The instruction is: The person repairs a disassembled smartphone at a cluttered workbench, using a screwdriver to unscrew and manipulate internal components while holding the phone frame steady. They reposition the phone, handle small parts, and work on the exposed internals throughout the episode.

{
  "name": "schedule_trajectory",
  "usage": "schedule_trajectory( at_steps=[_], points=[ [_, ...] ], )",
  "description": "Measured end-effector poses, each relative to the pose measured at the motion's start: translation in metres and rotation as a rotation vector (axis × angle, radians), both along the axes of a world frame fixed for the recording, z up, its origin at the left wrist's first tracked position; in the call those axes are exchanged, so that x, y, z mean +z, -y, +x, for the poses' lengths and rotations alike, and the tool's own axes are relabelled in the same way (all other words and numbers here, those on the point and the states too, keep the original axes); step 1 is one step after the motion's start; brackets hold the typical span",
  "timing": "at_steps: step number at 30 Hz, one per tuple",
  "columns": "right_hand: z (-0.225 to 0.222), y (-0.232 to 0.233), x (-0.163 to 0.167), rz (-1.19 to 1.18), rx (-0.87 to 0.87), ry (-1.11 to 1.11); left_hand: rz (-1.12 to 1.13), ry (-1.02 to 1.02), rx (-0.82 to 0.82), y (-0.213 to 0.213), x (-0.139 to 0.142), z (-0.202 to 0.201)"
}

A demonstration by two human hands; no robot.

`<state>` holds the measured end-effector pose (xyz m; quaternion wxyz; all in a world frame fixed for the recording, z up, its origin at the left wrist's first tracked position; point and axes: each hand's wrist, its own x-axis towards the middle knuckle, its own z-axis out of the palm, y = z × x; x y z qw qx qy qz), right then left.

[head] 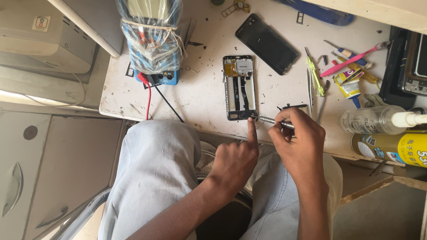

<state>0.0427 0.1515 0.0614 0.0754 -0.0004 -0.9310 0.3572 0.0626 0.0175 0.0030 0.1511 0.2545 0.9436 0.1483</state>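
An opened phone point(240, 88) lies on the white workbench point(200, 93), its back off and its inner parts and flex cables showing. My left hand point(235, 160) reaches up with the index finger pressed on the phone's lower right corner, the other fingers curled. My right hand point(297, 141) grips a thin metal screwdriver point(271, 120), its tip at that same corner beside my fingertip. A black phone panel point(267, 43) lies tilted farther back.
A blue meter wrapped in plastic point(152, 40) with red and black leads stands at the back left. Screwdrivers, a pink toothbrush point(353, 58) and a glue tube point(349, 88) lie to the right, beside a clear bottle point(378, 119) and a yellow can point(391, 149). My knees are under the bench edge.
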Motion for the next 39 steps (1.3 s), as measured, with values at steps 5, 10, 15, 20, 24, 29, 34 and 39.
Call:
schedule_trajectory(
  at_steps=[5, 10, 15, 20, 24, 29, 34, 39],
  points=[
    [0.000, 0.003, 0.000, -0.008, -0.004, -0.009, -0.012, 0.018, -0.024, 0.001, 0.000, -0.002],
    [-0.001, 0.004, -0.001, -0.016, 0.003, -0.014, 0.011, -0.042, -0.011, 0.000, 0.000, -0.002],
    [-0.011, 0.005, 0.007, 0.035, 0.121, -0.054, 0.026, -0.057, -0.013, 0.001, -0.001, -0.002],
    [-0.040, -0.003, 0.028, 0.237, 0.077, 0.433, 0.014, -0.121, 0.004, 0.007, 0.001, 0.003],
    [-0.060, -0.006, 0.038, 0.372, 0.271, 0.418, 0.032, -0.103, -0.012, 0.011, 0.004, 0.004],
    [-0.058, -0.002, 0.039, 0.379, 0.523, 0.277, 0.053, -0.120, -0.006, 0.012, 0.003, 0.003],
    [-0.060, 0.005, 0.041, 0.294, 0.740, 0.187, 0.049, -0.109, -0.012, 0.014, 0.002, 0.006],
    [-0.072, 0.013, 0.048, 0.364, 0.779, 0.194, 0.063, -0.126, -0.012, 0.018, 0.007, 0.005]
  ],
)
